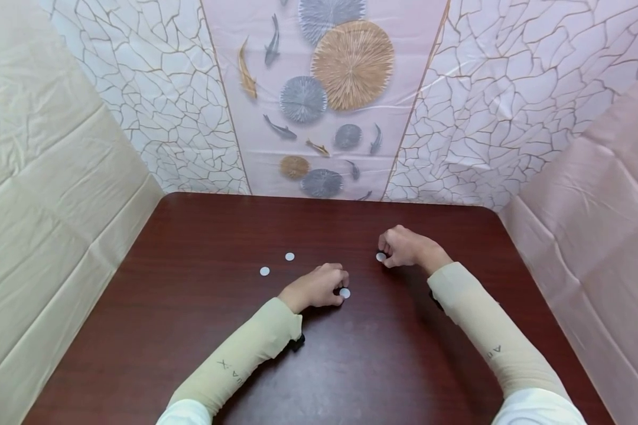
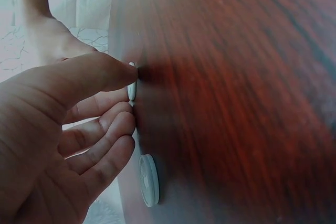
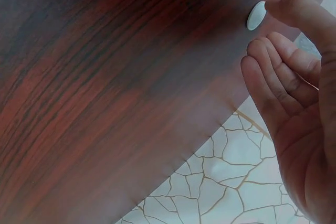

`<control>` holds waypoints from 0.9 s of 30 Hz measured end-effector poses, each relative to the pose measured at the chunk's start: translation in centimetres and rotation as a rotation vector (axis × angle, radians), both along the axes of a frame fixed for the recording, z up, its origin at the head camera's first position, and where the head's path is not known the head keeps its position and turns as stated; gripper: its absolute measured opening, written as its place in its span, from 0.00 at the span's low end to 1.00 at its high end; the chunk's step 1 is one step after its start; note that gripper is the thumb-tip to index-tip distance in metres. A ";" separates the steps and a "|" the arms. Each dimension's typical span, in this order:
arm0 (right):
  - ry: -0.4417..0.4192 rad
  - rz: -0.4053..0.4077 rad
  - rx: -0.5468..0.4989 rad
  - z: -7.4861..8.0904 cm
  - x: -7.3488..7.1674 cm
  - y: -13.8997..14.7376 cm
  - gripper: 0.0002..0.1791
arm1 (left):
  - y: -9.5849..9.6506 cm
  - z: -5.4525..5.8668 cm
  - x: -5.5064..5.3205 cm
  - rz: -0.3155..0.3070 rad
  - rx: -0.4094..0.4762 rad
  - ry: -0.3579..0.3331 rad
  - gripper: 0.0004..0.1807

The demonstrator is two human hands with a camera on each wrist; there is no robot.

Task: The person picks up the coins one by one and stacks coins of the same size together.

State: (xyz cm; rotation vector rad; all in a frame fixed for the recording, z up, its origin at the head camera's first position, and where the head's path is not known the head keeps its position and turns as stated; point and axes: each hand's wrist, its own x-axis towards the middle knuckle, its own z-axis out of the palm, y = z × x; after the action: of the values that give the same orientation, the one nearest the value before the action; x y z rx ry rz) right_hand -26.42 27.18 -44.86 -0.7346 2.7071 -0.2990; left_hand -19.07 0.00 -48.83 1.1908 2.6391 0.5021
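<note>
Low over the middle of the table, my left hand pinches a small round white disc between thumb and fingers. In the left wrist view this disc appears nearly edge-on at the thumb tip, with the other fingers bent below it. Farther back and to the right, my right hand has its thumb and fingers around another white disc. The right wrist view shows the thumb tip against that disc, its other fingers curled close by.
Two more white discs, one slightly farther back than the other, lie left of my left hand. The dark red-brown wooden table ends at a patterned cloth backdrop. Pale cloth walls flank both sides.
</note>
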 end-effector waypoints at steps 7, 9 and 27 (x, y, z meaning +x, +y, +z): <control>-0.013 0.010 0.006 -0.2 -0.5 0.0 0.15 | 0.0 0.3 0.0 -0.009 -0.002 -0.010 0.08; -0.017 0.011 0.008 -0.4 -0.6 0.0 0.14 | 0.0 0.2 0.0 -0.010 0.003 -0.011 0.07; -0.050 0.031 0.005 -0.7 -1.4 -0.3 0.07 | 0.1 0.1 -0.1 0.019 0.011 -0.051 0.09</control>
State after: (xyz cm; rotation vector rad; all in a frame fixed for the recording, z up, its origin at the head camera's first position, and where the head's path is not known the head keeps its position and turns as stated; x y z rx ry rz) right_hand -27.79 26.90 -45.59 -0.7563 2.6461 -0.2988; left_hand -19.17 0.06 -48.72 1.1410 2.6105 0.5442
